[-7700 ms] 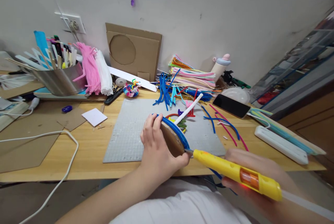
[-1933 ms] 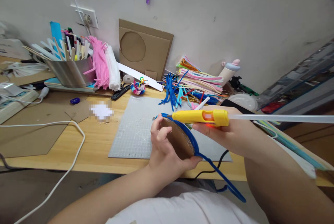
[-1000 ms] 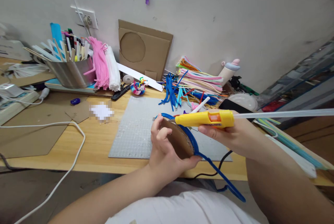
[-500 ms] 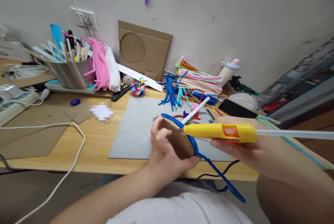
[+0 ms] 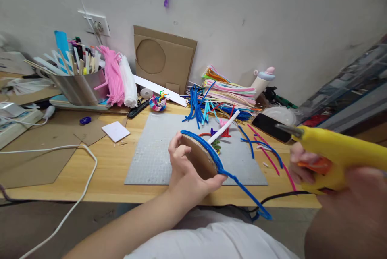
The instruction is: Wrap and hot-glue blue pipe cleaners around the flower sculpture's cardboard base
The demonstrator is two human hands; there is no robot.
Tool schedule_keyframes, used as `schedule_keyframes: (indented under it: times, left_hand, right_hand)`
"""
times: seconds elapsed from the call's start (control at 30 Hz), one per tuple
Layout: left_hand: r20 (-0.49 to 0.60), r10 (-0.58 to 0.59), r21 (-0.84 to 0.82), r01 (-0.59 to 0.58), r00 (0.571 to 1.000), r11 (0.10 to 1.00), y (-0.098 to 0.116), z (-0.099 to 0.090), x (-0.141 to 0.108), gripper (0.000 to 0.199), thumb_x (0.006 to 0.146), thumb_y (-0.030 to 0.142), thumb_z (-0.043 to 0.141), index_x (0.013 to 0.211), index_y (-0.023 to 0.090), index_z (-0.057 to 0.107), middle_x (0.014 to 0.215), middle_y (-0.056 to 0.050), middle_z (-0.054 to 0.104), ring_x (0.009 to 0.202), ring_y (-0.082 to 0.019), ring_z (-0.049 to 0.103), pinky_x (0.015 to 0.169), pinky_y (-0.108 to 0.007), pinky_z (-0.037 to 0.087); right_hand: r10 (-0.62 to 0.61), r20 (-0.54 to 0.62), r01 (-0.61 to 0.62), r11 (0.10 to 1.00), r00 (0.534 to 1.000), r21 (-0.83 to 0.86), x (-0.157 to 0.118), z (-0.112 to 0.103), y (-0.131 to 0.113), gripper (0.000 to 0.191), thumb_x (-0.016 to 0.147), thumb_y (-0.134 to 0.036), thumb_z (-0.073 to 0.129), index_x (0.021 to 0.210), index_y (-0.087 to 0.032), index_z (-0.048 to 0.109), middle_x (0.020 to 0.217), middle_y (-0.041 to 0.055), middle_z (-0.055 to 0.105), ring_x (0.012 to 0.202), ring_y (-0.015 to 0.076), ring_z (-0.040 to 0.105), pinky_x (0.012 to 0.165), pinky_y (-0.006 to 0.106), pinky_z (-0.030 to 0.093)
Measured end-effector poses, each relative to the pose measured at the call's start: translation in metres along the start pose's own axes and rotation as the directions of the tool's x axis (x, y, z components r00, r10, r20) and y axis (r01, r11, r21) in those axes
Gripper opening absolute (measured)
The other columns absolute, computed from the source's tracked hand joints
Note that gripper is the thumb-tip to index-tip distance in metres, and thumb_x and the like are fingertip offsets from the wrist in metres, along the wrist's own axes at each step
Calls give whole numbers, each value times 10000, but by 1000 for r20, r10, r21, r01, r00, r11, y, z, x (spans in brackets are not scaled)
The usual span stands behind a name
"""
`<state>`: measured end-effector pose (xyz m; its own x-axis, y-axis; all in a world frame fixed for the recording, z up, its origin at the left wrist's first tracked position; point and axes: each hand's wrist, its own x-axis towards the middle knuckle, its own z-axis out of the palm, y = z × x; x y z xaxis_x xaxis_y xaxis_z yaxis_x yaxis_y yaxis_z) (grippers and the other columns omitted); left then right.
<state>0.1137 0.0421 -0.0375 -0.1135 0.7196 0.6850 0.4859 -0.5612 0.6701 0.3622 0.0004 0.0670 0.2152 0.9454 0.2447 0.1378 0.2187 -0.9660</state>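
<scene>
My left hand (image 5: 189, 166) grips a cardboard disc (image 5: 201, 160) by its edges, tilted above the table's front. Blue pipe cleaner (image 5: 208, 148) runs along the disc's upper rim, and its loose end (image 5: 249, 194) hangs down to the right. A white stick-like piece (image 5: 223, 127) rises from behind the disc; whether it is joined to it I cannot tell. At the right, my right hand (image 5: 341, 174) is wrapped round a yellow hot glue gun (image 5: 341, 150), fingers at its orange trigger. The gun's nozzle points left, apart from the disc.
A grey cutting mat (image 5: 151, 150) lies under the hands. Pipe cleaner bundles (image 5: 229, 92), a phone (image 5: 272, 127) and a bottle (image 5: 263, 83) stand or lie behind. A metal pot of sticks (image 5: 81, 88) is at left, near a white cable (image 5: 90, 170). Cut cardboard (image 5: 181, 59) leans on the wall.
My right hand has drawn the glue gun away from the disc's rim to the right, and the gun has turned. My left hand still holds the disc in nearly the same place.
</scene>
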Motion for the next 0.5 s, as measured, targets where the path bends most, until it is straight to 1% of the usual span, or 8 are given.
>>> schedule_keyframes:
  times: [0.07,0.1,0.13,0.2,0.23,0.3,0.4,0.5]
  left_hand:
    - [-6,-40,7,40,999,999,-1,-2,2,900,498,397,888,1118,261,249,1431,-189,258,1420,-397,298,1100,-642,339]
    - [-7,-53,11,53,999,999,-2,-3,3,896,501,392,884,1117,259,248,1423,-188,264,1414,-394,302,1102,-638,333]
    - [-9,-61,13,61,998,998,-2,-4,4,891,503,389,880,1116,258,247,1414,-186,270,1408,-390,305,1103,-635,327]
    - [-10,-69,10,69,998,998,-3,-6,5,879,508,380,869,1114,258,245,1402,-182,277,1398,-379,310,1101,-627,322]
    - [-11,-70,6,70,998,998,-3,-7,5,873,509,378,864,1113,259,244,1399,-180,276,1393,-373,312,1100,-623,321]
    - [-19,-66,3,66,998,998,-3,-8,6,861,514,381,852,1112,259,245,1396,-178,274,1383,-364,316,1094,-613,324]
    - [-34,-59,13,60,998,998,-4,-9,6,837,527,396,836,1110,256,253,1384,-176,283,1363,-355,326,1081,-599,333]
    - [-35,-63,23,64,997,998,-5,-9,6,812,540,402,820,1105,251,256,1371,-178,292,1347,-351,334,1069,-588,337]
  right_hand:
    - [67,19,-69,987,998,143,9,4,15,419,697,-665,735,746,-250,703,748,27,626,432,119,447,387,281,413]
    - [130,35,-134,975,991,175,14,4,23,423,685,-642,751,778,-232,712,738,31,633,408,109,436,365,272,398]
    - [238,79,-249,950,968,187,18,3,33,414,677,-608,770,800,-216,720,718,35,634,405,107,439,362,265,402]
    - [456,163,-480,860,875,171,23,-3,53,307,713,-496,766,834,-218,723,765,49,662,463,130,504,391,257,442]
    - [494,175,-519,840,852,155,24,-6,63,258,726,-443,756,849,-219,726,792,62,675,505,152,543,406,260,463]
    - [539,183,-563,819,822,114,22,-12,83,212,750,-384,734,882,-218,734,864,91,704,605,189,618,484,275,532]
    - [568,173,-580,815,805,22,19,-15,108,229,755,-370,731,893,-188,735,901,118,722,672,197,664,587,290,589]
    - [557,109,-548,830,823,-104,23,-18,123,259,764,-384,733,916,-175,730,871,102,726,651,181,662,584,289,589]
